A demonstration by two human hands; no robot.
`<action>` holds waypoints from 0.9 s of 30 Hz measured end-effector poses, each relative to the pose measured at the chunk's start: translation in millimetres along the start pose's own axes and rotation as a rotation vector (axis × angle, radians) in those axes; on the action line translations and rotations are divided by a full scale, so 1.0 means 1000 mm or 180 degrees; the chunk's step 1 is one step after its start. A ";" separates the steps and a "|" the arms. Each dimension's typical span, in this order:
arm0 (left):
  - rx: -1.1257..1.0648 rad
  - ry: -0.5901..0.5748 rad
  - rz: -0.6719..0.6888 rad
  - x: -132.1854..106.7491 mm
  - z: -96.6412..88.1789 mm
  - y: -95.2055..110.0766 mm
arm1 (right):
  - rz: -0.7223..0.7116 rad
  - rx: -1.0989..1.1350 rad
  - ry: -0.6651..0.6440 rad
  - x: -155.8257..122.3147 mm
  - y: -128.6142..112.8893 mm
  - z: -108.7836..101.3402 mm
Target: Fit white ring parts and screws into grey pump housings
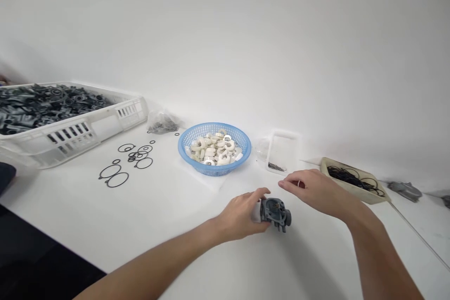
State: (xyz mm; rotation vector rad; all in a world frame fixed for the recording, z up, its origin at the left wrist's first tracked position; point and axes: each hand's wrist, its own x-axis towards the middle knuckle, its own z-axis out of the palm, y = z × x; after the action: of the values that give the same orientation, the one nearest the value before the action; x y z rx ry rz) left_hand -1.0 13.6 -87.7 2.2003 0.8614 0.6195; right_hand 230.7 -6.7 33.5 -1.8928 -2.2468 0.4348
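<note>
My left hand (244, 215) grips a dark grey metal carburetor body (274, 211) from its left side, with a white part between palm and casting. The open chamber of the carburetor body faces up towards me, and small brass-coloured details show inside. Above and to the right of it, apart from it, hovers my right hand (312, 190) with thumb and fingertips closed together. Whatever those fingertips pinch, if anything, is too small to make out. Behind the right hand lies a white tray (269, 150) with thin dark metal pins (276, 167) at its near end.
A blue basket (183, 152) of white plastic rings stands mid-table. To the left are loose black rubber rings (117, 179), a clear bag (163, 122) and a white crate (105, 129) full of grey castings. A cream box (325, 166) of black rings and grey part (405, 191) lie right.
</note>
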 end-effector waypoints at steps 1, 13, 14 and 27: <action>0.0003 -0.0014 0.0014 0.000 -0.001 0.000 | -0.0113 0.0046 0.0126 0.003 -0.006 0.002; 0.0406 -0.0134 0.0486 0.001 -0.004 -0.005 | -0.0794 -0.0963 0.0403 0.153 -0.111 0.022; 0.0455 -0.0146 0.0524 0.002 -0.005 -0.006 | -0.0802 -0.0981 0.0319 0.167 -0.114 0.026; 0.0871 -0.0253 0.0739 0.004 -0.006 -0.006 | -0.1096 0.0184 -0.0385 0.212 -0.147 0.070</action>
State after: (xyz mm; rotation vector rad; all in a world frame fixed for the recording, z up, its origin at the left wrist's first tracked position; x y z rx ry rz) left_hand -4.1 22.1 -87.5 2.5796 0.6878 0.5436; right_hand 33.7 172.0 4.3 -1.4457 -2.5406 0.5631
